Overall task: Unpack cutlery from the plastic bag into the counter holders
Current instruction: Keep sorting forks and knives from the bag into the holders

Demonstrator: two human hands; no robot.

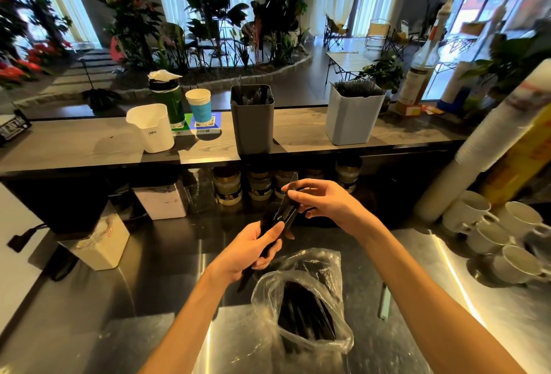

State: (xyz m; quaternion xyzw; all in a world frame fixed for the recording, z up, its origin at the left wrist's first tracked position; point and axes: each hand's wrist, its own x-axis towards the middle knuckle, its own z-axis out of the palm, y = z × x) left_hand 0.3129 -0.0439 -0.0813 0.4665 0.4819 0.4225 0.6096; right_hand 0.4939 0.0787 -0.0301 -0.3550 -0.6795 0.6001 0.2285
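A clear plastic bag (301, 308) lies open on the steel worktop, with several black cutlery pieces inside. Above it my left hand (253, 250) grips a bundle of black cutlery (283, 212). My right hand (325, 202) pinches the upper end of that bundle between thumb and fingers. On the raised wooden counter stand a dark grey holder (252, 123) with some black cutlery in it and a light grey holder (351, 117) packed with dark sticks.
A white jug (152, 129), a green can and a blue paper cup (199, 109) stand left of the holders. Jars line the shelf under the counter. White mugs (489, 239) and a sleeve of cups sit at the right. A white container (101, 242) stands at the left.
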